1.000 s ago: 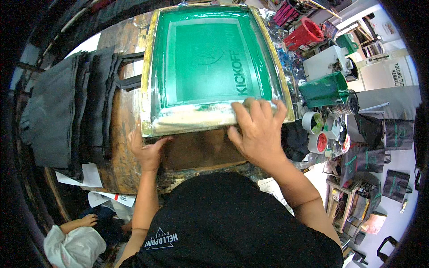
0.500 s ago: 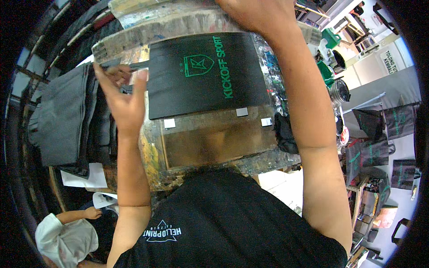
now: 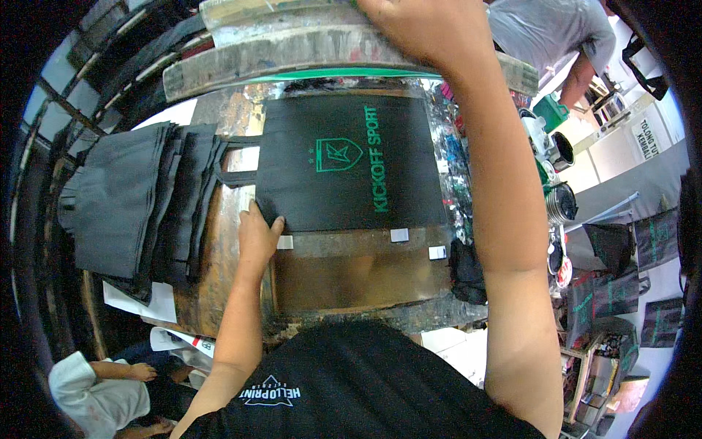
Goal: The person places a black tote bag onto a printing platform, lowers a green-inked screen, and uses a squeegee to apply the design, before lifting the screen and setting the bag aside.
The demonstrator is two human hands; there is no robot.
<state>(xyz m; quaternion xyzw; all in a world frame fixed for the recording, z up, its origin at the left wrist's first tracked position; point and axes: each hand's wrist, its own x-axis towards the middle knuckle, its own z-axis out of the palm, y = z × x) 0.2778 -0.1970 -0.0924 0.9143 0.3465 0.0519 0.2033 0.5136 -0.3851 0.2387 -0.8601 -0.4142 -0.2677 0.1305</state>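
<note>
A black fabric tote bag lies flat on the printing board, with a green shield emblem and green lettering on its face. My left hand pinches its near left corner between thumb and fingers, and the corner lifts slightly. The bag's handles stretch left over the board's edge. At the top, my right hand is against the raised screen-printing frame; its fingers run out of the picture, so its grip is hidden. A green strip shows along the frame's underside.
Stacked black tote bags lie left of the board. Small white tabs sit along the bag's near edge. Cans and a dark cloth are at right. One person is at lower left, another at upper right.
My left hand has come down from beside the handles to the bag's near left corner and closed on it. The view has shifted, and another person has appeared at upper right.
</note>
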